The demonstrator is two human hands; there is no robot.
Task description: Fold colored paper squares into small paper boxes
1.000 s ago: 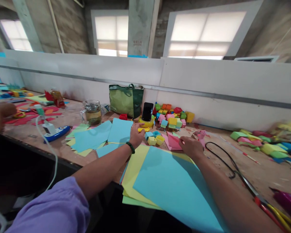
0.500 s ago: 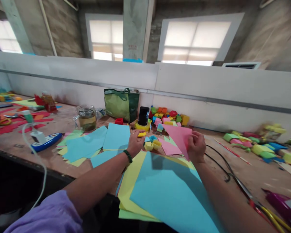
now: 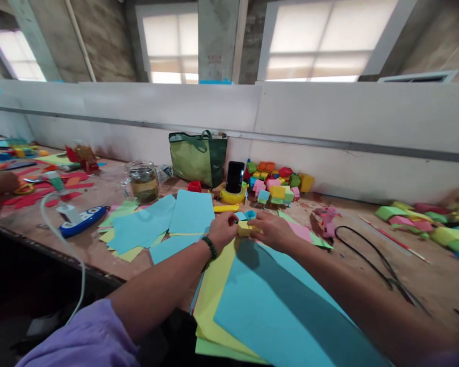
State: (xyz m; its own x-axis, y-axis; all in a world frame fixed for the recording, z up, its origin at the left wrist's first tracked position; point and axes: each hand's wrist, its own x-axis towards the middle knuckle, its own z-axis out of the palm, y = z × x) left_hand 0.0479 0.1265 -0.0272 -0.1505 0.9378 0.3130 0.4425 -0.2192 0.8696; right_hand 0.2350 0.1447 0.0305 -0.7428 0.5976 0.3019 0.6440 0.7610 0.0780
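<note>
Curled at the left side of the small yellow paper boxes (image 3: 245, 229) is my left hand (image 3: 222, 230), fingertips close together; whatever they pinch is hidden. My right hand (image 3: 273, 230) has its fingers closed on the right-hand yellow box, covering part of it. Just behind the boxes sits a small blue paper piece (image 3: 250, 215). A yellow cutter-like tool (image 3: 226, 208) lies beyond my left hand. Under my forearms are large blue sheets (image 3: 268, 300) on top of yellow sheets (image 3: 214, 306). Part of a pink sheet (image 3: 300, 232) shows past my right hand.
Behind stand a phone (image 3: 235, 176) on a yellow holder, a pile of coloured paper boxes (image 3: 277, 192) and a green bag (image 3: 199, 160). A glass mug (image 3: 142, 183) and blue power strip (image 3: 84, 221) are left. A pink glue gun (image 3: 328, 220) is right. Another person's hand (image 3: 0, 188) shows far left.
My right hand has let go of the pink sheet and moved left to the yellow boxes. My left hand has put down the yellow tool and come nearer. The view has shifted slightly.
</note>
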